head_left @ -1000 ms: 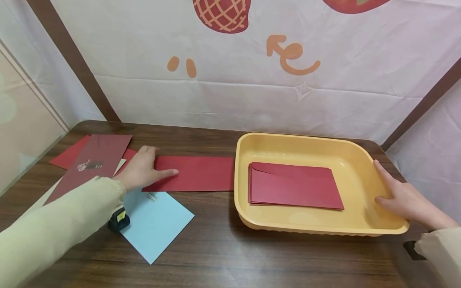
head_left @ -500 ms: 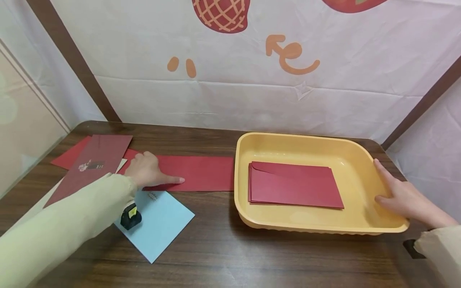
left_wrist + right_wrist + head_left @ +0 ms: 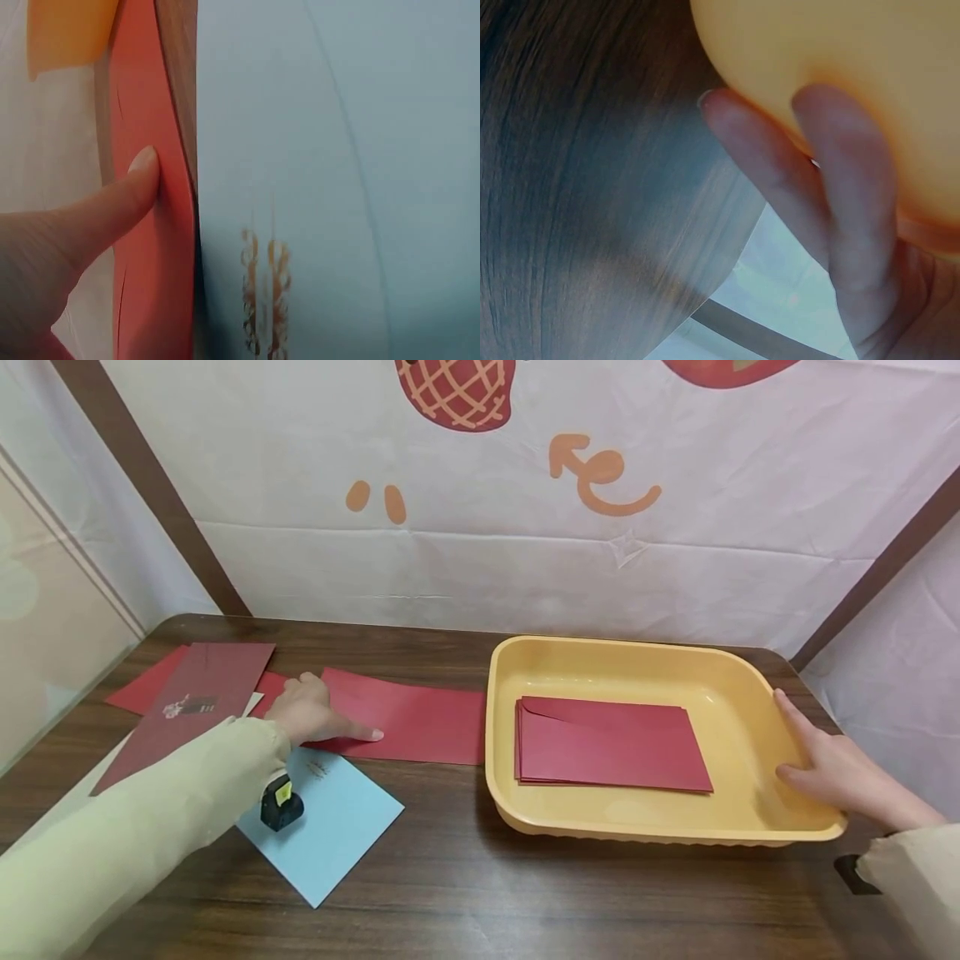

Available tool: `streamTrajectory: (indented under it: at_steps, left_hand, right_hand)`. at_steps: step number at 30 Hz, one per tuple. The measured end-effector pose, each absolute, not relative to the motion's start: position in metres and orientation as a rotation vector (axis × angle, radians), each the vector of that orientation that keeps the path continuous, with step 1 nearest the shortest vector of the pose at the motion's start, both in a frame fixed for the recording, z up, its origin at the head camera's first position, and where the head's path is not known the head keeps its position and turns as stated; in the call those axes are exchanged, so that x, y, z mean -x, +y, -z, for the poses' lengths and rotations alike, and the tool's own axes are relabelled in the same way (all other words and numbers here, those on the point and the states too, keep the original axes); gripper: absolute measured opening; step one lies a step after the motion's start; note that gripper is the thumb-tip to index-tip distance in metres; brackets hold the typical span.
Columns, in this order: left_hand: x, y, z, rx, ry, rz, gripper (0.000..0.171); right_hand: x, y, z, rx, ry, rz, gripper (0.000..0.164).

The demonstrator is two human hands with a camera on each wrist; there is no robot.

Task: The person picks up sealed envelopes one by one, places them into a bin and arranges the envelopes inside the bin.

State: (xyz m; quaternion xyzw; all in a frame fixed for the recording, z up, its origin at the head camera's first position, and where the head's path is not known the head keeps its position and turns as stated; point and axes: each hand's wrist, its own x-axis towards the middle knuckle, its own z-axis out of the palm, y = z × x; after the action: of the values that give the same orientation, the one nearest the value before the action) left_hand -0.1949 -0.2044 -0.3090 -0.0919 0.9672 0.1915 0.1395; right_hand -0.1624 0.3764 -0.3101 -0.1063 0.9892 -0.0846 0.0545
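In the head view my left hand (image 3: 303,714) pinches the left end of a long red envelope (image 3: 420,718), whose far left corner is raised off the table. The thumb lies on top of the bowed red envelope (image 3: 146,97) in the left wrist view; the other fingers are mostly hidden. My right hand (image 3: 843,777) grips the right side of a yellow plastic tray (image 3: 622,668), thumb inside and fingers outside, as the right wrist view also shows with the hand (image 3: 855,195). A small stack of red envelopes (image 3: 611,743) lies in the tray.
A light blue envelope (image 3: 337,835) lies in front of the left hand. Farther left, a maroon envelope (image 3: 202,677) overlaps a bright red one (image 3: 150,681) and a whitish one (image 3: 82,797). A printed cloth (image 3: 480,568) hangs behind the wooden table (image 3: 525,893).
The left hand has slid slightly right along the red envelope, and the envelope's left end has risen from flat. The right hand and the tray stay in place.
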Motion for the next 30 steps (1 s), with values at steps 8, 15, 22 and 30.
streamTrajectory:
  at_steps: [8,15,22,30]
  left_hand:
    - [0.196,-0.205,0.309,0.308,2.787,-0.684,0.1]
    - [0.196,-0.216,0.314,0.242,2.792,-0.788,0.076]
    - [0.198,-0.226,0.316,0.232,2.72,-0.903,0.075]
    - [0.199,-0.236,0.307,0.212,2.538,-1.135,0.069]
  right_hand:
    - [0.162,0.376,0.306,0.284,2.993,0.257,0.102]
    - [0.162,0.377,0.307,0.321,2.998,0.272,0.102]
    - [0.163,0.377,0.309,0.337,3.002,0.289,0.103]
    - [0.164,0.378,0.31,0.335,3.015,0.286,0.103]
